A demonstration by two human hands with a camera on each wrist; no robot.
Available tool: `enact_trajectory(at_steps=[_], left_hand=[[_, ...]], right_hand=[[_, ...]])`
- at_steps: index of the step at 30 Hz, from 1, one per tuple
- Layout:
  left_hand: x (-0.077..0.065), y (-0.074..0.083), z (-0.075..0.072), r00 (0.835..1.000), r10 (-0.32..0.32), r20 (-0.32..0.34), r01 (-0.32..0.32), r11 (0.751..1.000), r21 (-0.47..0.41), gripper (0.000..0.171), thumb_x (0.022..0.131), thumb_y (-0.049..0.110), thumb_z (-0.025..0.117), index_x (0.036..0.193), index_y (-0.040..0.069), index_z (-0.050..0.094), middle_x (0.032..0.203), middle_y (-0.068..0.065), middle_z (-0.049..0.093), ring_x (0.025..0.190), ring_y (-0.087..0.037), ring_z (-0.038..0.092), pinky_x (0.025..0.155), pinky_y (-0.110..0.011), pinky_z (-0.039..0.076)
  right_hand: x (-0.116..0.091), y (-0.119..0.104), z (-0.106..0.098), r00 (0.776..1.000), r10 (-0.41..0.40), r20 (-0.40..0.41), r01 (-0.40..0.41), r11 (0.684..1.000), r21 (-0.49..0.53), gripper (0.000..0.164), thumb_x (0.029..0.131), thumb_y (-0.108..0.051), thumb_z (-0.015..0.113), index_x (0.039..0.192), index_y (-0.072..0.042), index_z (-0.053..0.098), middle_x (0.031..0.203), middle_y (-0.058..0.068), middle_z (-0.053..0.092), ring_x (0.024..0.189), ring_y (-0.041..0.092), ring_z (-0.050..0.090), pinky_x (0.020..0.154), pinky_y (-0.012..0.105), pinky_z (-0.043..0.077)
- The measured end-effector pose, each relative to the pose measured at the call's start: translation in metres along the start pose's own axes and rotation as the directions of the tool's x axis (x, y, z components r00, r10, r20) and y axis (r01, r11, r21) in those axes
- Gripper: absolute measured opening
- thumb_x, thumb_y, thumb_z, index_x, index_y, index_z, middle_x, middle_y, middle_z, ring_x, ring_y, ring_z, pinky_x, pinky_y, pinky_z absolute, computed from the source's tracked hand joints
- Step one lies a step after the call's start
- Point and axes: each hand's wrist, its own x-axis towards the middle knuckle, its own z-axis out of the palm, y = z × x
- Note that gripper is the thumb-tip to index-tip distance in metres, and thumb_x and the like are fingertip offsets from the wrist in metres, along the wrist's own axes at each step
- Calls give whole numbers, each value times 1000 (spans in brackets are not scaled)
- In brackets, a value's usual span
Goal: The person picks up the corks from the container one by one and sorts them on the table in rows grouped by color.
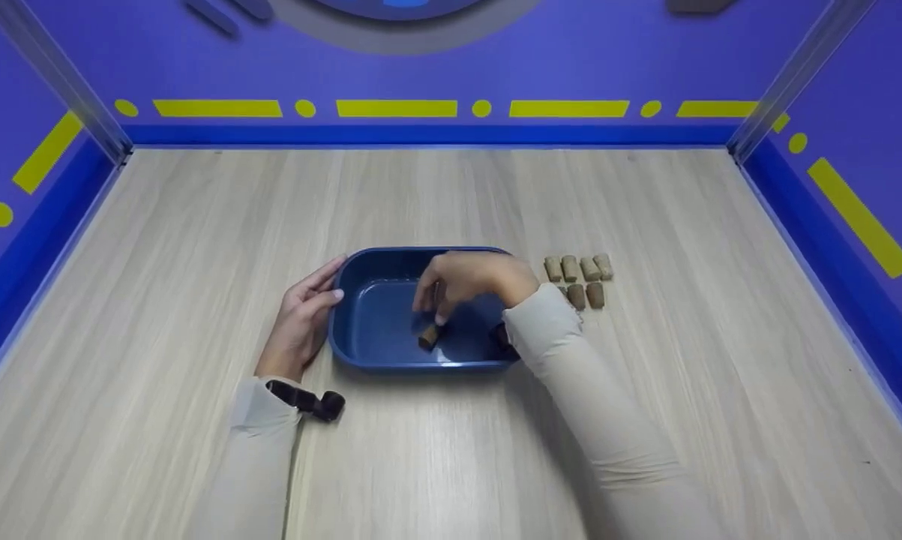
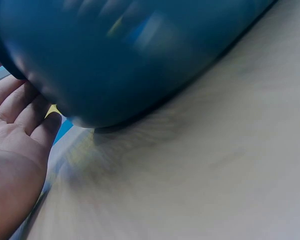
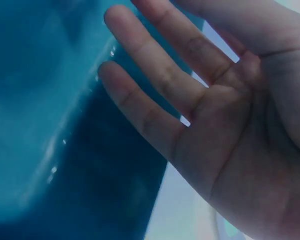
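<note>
A dark blue rectangular basin [image 1: 391,360] stands on the wooden table. My left hand [image 1: 298,319] holds its left end, thumb on the rim and fingers under the lip outside; the left wrist view shows these fingers [image 2: 19,107] against the wall. Inside the basin, a brown cork [image 1: 430,337] lies on the floor. My right hand [image 1: 469,277] reaches down over it, thumb tip beside or touching the cork, fingers loosely bent. In the right wrist view the spread fingers [image 3: 165,82] hold nothing visible; the index fingertip is hidden there.
Right of the basin, several corks stand in two rows, lighter corks [image 1: 569,268] behind and darker corks [image 1: 595,295] in front, partly behind my right sleeve [image 1: 570,360]. Blue panels [image 1: 421,135] border the table at the back and sides.
</note>
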Motion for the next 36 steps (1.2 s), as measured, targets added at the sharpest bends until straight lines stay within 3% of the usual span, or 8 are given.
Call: enact_trajectory(at_steps=[4, 14, 23, 36], left_hand=[[0, 1, 0, 1000, -6, 15, 6, 1000, -13, 59, 84, -14, 46, 142, -15, 32, 130, -5, 61, 121, -9, 56, 99, -21, 46], [2, 1, 1, 1000, 1, 12, -1, 1000, -13, 59, 83, -15, 47, 141, -16, 32, 136, -12, 56, 121, -8, 55, 101, -21, 45], [0, 1, 1, 1000, -4, 8, 4, 1000, -21, 60, 84, -15, 47, 141, -16, 31, 136, -10, 57, 122, -7, 54, 102, -20, 44], [-1, 1, 0, 1000, -7, 10, 7, 1000, -2, 59, 84, -14, 47, 141, -14, 33, 138, -9, 55, 124, -6, 52, 102, -19, 44]], right_hand=[[4, -1, 4, 1000, 28, 11, -28, 1000, -8, 32, 77, -10, 78, 108, -18, 74, 102, -1, 72, 94, 11, 64, 86, 27, 52], [11, -2, 11, 998, 34, 51, -34, 999, -5, 31, 77, -13, 79, 108, -18, 74, 99, -1, 72, 89, 7, 62, 80, 20, 49], [13, -3, 15, 997, 54, 60, -55, 998, 16, 27, 77, -21, 80, 104, -19, 76, 91, -3, 72, 82, 4, 61, 74, 19, 48], [13, -2, 14, 997, 39, 70, -44, 997, 66, 23, 80, -11, 76, 103, -15, 75, 86, -1, 72, 77, 3, 60, 73, 17, 47]])
